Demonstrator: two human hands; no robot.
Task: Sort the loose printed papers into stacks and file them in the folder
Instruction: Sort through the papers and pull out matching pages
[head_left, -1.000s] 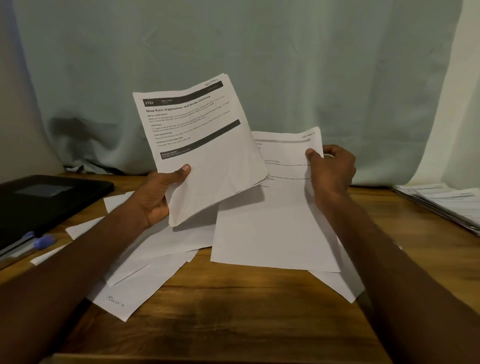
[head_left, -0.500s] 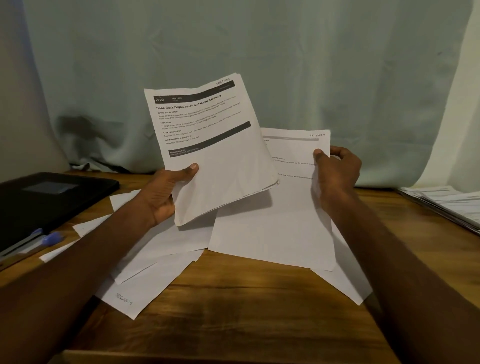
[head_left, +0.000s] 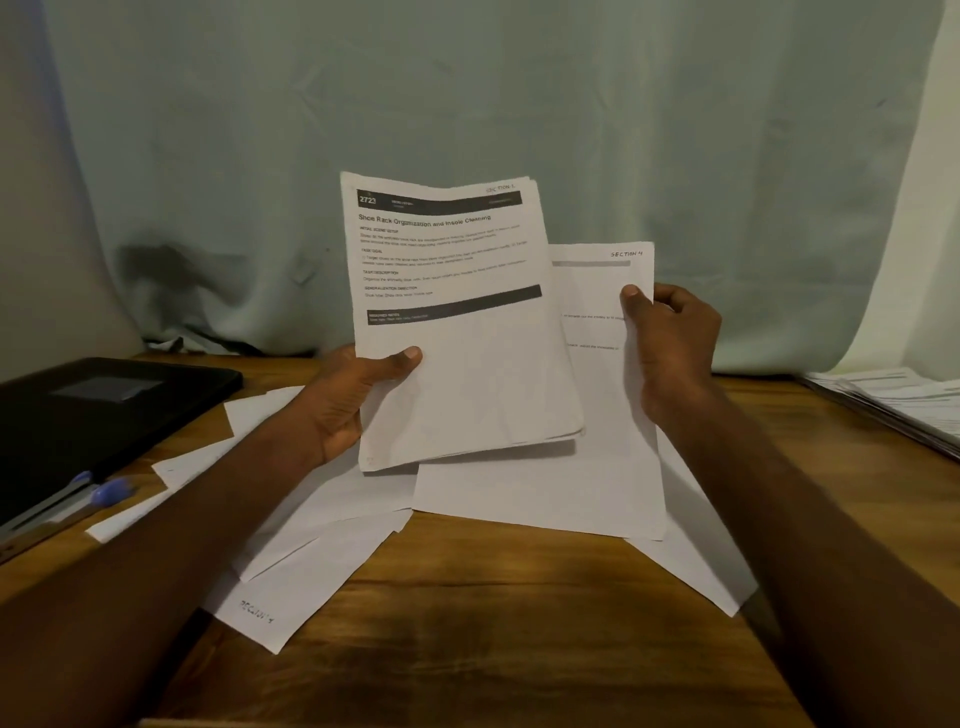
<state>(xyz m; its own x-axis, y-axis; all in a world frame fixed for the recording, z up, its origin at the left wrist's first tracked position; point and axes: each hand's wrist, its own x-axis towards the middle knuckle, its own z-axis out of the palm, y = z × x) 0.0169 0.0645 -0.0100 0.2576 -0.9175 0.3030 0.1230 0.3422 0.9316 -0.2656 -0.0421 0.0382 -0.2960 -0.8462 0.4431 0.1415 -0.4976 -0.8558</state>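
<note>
My left hand (head_left: 353, 400) grips a thin sheaf of printed papers (head_left: 457, 312) by its lower left edge, held up almost upright above the wooden table (head_left: 493, 649); its top page is headed "2723". My right hand (head_left: 670, 348) pinches the right edge of a single sheet (head_left: 587, 467) marked "SECTION 4", which slopes down behind the sheaf. Several loose papers (head_left: 322, 566) lie spread on the table beneath both hands. A black folder (head_left: 93, 415) lies closed at the left.
Two blue-capped pens (head_left: 104, 491) lie by the folder's near corner. A separate stack of printed papers (head_left: 898, 405) sits at the table's right edge. A pale curtain (head_left: 467, 104) hangs behind the table.
My left hand has turned the sheaf more upright and shifted it slightly right, over the left part of the sheet in my right hand. Both grips hold as before.
</note>
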